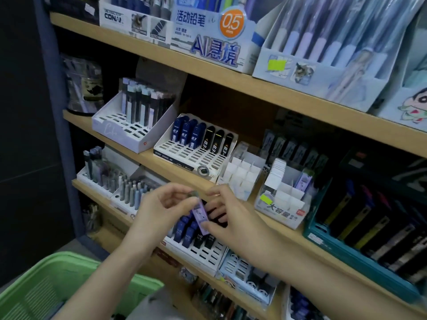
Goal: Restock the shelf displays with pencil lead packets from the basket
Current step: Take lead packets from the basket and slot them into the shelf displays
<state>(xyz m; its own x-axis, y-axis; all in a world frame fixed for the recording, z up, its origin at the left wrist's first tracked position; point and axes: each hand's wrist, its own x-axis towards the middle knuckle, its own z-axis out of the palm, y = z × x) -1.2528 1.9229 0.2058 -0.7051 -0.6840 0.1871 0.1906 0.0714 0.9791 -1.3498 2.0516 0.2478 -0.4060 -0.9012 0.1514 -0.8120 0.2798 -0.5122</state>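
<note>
Head view is showing the left hand (pixel 159 206) and right hand (pixel 233 215) pinching a purple lead packet (pixel 198 213) by its ends, fingers (pixel 178 191) curled, probably needing slotting next into the display box (pixel 284 212) at the shelf's (pixel 293 234) front edge.

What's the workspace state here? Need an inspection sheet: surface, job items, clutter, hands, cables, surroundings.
Surface: wooden shelves, stacked in tiers and stocked with display trays.
Job's things: purple lead packet held in front of the lower shelf; green basket at lower left, contents cannot be told; slotted tray has blue and black packets in its back row, front slots empty.
Clutter: nothing seen.
Grippers: left hand fingers pinch the packet's top end; right hand fingers grip its lower end.
Cables: nothing seen.
Surroundings: pencil display boxes on the upper shelf; teal crate of dark packs at right.
</note>
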